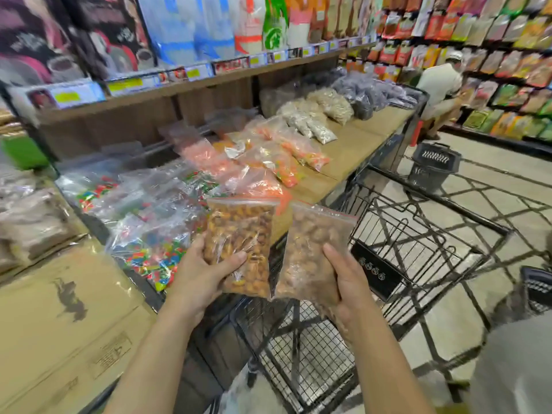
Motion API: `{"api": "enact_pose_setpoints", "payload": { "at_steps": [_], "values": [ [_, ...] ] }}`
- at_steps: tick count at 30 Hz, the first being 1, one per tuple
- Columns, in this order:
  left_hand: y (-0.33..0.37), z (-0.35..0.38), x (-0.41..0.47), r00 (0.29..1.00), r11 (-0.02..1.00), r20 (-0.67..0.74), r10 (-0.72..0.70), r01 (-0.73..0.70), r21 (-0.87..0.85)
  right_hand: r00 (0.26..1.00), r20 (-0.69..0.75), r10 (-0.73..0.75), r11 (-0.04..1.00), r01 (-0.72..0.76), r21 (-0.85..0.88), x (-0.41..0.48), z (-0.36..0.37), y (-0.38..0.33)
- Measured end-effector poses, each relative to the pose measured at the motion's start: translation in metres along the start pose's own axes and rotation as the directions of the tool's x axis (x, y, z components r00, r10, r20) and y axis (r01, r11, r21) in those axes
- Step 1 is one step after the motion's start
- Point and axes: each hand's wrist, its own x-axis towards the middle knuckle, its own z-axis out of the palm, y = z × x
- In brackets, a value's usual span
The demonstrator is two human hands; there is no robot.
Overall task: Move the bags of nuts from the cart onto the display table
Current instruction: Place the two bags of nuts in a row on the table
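Note:
My left hand (206, 273) grips a clear zip bag of orange-brown nuts (239, 237) by its lower edge. My right hand (343, 282) holds a second zip bag of paler brown nuts (310, 249). Both bags are upright, side by side, above the near end of the black wire cart (418, 249) and just short of the display table (352, 150). The table's brown top carries many clear bags of coloured sweets (155, 252), orange snacks (268, 156) and pale nuts (313, 121).
A cardboard box (59, 309) lies at the lower left beside the table. Shelves of packaged goods rise behind the table and along the right aisle. A person (439, 94) crouches at the far end, with a black basket (433, 165) on the floor nearby.

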Motion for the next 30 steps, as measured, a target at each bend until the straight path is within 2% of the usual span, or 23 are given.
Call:
{"api": "enact_pose_setpoints", "payload": {
  "at_steps": [3, 8, 16, 23, 30],
  "values": [
    [0.009, -0.036, -0.016, 0.996, 0.998, -0.071, 0.051, -0.048, 0.04, 0.995, 0.099, 0.015, 1.0, -0.013, -0.02, -0.002, 0.032, 0.009],
    [0.02, -0.103, -0.046, 0.977, 0.996, -0.196, 0.086, -0.087, 0.001, 0.974, 0.223, 0.039, 0.995, -0.017, -0.098, -0.008, 0.097, 0.034],
    [0.026, -0.225, -0.103, 0.919, 0.989, -0.378, 0.11, -0.137, -0.047, 0.882, 0.459, 0.105, 0.994, -0.075, -0.083, -0.041, 0.208, 0.096],
    [0.023, -0.323, -0.15, 0.894, 0.986, -0.431, 0.121, -0.158, -0.051, 0.863, 0.478, 0.162, 0.986, -0.127, -0.106, -0.078, 0.287, 0.161],
    [0.02, -0.381, -0.168, 0.86, 0.983, -0.503, 0.086, -0.155, -0.098, 0.84, 0.512, 0.18, 0.98, -0.11, -0.164, -0.094, 0.334, 0.194]
  ]
}}
